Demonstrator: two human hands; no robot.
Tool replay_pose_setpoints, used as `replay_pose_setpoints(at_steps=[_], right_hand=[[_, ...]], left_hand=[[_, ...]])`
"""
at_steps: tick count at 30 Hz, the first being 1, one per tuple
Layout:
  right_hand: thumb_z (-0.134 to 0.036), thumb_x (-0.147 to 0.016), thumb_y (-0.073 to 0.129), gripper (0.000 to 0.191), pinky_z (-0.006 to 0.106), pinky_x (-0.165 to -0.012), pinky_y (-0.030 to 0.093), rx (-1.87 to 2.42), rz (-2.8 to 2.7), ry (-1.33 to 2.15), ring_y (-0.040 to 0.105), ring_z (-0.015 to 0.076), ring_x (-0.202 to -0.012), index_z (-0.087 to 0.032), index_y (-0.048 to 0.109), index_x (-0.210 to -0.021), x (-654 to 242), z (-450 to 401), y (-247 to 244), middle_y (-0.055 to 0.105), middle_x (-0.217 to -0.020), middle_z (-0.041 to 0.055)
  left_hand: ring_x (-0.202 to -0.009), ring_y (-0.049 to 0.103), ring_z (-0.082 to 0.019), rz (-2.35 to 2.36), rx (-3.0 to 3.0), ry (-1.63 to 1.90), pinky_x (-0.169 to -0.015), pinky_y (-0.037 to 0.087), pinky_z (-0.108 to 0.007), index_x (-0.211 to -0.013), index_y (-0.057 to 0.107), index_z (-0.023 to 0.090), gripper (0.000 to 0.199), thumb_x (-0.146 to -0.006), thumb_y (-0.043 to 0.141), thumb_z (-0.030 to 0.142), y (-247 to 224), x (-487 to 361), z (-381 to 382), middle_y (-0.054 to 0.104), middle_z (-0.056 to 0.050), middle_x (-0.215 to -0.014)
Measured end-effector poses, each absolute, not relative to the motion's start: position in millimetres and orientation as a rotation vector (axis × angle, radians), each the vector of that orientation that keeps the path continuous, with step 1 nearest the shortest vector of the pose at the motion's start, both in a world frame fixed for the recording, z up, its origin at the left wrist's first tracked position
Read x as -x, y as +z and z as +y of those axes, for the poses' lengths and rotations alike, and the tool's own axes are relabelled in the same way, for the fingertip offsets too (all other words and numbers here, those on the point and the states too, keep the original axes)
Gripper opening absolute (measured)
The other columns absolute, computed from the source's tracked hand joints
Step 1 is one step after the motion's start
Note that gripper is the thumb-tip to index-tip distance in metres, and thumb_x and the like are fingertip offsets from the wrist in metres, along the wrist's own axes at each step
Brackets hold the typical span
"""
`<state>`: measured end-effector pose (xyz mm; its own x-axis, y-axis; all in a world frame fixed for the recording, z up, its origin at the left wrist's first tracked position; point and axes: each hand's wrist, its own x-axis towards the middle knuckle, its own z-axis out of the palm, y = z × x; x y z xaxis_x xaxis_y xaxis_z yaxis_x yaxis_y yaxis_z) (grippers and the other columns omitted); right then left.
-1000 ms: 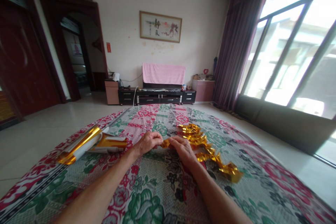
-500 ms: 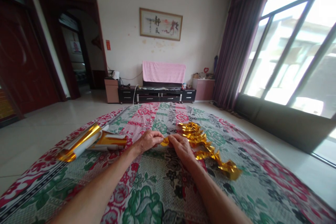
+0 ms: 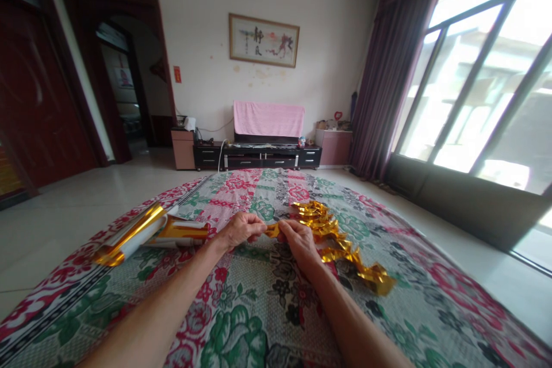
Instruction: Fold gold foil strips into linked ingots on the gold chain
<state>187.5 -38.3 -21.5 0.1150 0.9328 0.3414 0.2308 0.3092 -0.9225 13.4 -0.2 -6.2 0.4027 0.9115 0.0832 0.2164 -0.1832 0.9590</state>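
Note:
Between my two hands is a small piece of shiny gold foil paper (image 3: 272,230), pinched at both ends above the cloth. My left hand (image 3: 244,230) grips its left end between thumb and fingers. With closed fingers my right hand (image 3: 297,240) holds the other end, and part of the foil is hidden behind them. Just right of that hand lies a pile of crumpled, folded gold foil pieces (image 3: 332,230), trailing toward me. Off to the left are curled gold foil sheets (image 3: 133,236) with white backs.
A floral cloth (image 3: 237,333) in red, green and grey covers the surface under my hands. Beyond it stands a low black TV cabinet (image 3: 245,162) with a pink towel (image 3: 269,119) over the screen. A purple curtain (image 3: 383,69) hangs by the window on the right.
My hands have drawn very slightly apart, the left one shifting a little left, and more of the gold foil shows between them. The foil on the cloth has not moved.

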Motion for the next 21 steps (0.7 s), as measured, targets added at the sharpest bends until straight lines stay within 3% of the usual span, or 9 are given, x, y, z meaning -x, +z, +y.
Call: replay_pose_setpoints(at_steps=[9, 18, 21], right_hand=[[-0.048, -0.073, 0.051, 0.039, 0.022, -0.051, 0.036, 1.127, -1.385, 0.820, 0.046, 0.0106, -0.052, -0.014, 0.065, -0.063, -185.3, -39.5, -19.5, 0.056, -0.054, 0.0011], [-0.048, -0.072, 0.052, 0.040, 0.021, -0.047, 0.033, 1.133, -1.323, 0.849, 0.041, 0.0089, -0.046, -0.014, 0.058, -0.052, -187.4, -40.2, -19.1, 0.052, -0.048, -0.0004], [-0.048, -0.072, 0.054, 0.038, 0.021, -0.049, 0.036, 1.135, -1.317, 0.829, 0.044, 0.0091, -0.047, -0.014, 0.062, -0.057, -186.9, -40.1, -18.7, 0.053, -0.048, -0.0005]], left_hand=[[-0.042, 0.047, -0.006, 1.050, -1.524, 0.933, -0.043, 0.036, -0.019, -0.068, 0.061, 0.011, 0.029, -0.059, 0.067, 0.038, -5.1, -13.5, -1.1, 0.056, 0.002, -0.054], [-0.048, 0.055, -0.008, 0.972, -1.384, 0.885, -0.050, 0.044, -0.021, -0.079, 0.064, 0.011, 0.031, -0.058, 0.069, 0.033, -7.1, -11.4, -0.8, 0.063, -0.001, -0.063], [-0.048, 0.054, -0.008, 1.031, -1.487, 0.968, -0.049, 0.042, -0.019, -0.079, 0.066, 0.011, 0.025, -0.062, 0.065, 0.031, -9.6, -13.4, 1.6, 0.064, -0.001, -0.061]])
